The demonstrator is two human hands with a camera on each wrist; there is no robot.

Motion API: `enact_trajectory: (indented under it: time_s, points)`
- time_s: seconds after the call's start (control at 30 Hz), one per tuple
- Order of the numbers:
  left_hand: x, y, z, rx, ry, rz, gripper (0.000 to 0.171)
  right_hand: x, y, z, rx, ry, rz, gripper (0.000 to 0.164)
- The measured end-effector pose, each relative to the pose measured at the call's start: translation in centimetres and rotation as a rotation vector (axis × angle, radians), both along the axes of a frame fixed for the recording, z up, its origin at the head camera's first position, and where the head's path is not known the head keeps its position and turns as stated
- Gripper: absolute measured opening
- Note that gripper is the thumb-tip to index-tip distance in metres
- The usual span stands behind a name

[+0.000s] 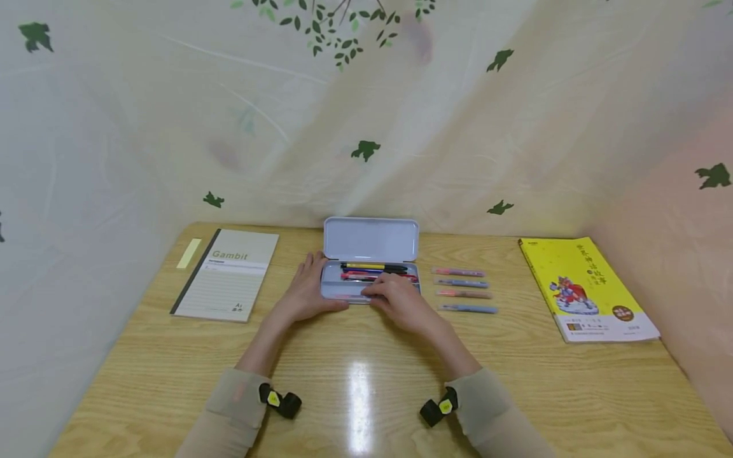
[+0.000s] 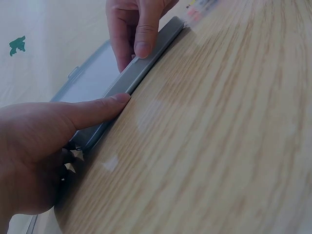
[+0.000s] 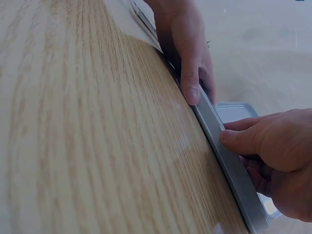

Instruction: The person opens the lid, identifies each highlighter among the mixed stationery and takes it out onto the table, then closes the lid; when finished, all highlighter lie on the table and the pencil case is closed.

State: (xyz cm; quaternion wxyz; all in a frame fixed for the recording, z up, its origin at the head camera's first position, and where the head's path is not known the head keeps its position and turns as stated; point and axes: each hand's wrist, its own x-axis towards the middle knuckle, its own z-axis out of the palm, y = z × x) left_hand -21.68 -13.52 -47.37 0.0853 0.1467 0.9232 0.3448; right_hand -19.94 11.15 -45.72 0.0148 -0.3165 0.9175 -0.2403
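Observation:
A pale metal pencil case (image 1: 371, 238) lies open near the back of the table, its lid leaning back. Yellow, black, blue and red pens (image 1: 372, 267) lie inside. My left hand (image 1: 306, 289) holds the case at its left end, thumb along the front wall and fingers up the left side. With thumb and fingertips at the front rim, my right hand (image 1: 399, 302) pinches a pale pinkish marker pen (image 1: 347, 297) in the front of the case. The hand hides part of that marker. In the left wrist view, the left thumb touches the case wall (image 2: 151, 61).
Several capped marker pens (image 1: 462, 283) lie in a row right of the case. A notebook (image 1: 229, 280) and a pale yellow strip (image 1: 189, 253) are at the left. The yellow book (image 1: 586, 286) lies far right. A patterned cloth (image 1: 366, 184) hangs behind the table.

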Motion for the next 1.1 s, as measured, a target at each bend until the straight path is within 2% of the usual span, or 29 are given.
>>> enact_trajectory:
  time_s: [0.7, 1.1]
  points:
    - [0.0, -0.04, 0.02, -0.013, -0.025, 0.006, 0.106, 0.37, -0.42, 0.22, -0.002, 0.008, -0.041, 0.019]
    - [0.0, -0.09, -0.01, -0.015, -0.024, 0.008, 0.106, 0.41, -0.19, 0.2, -0.024, 0.006, -0.025, 0.02]
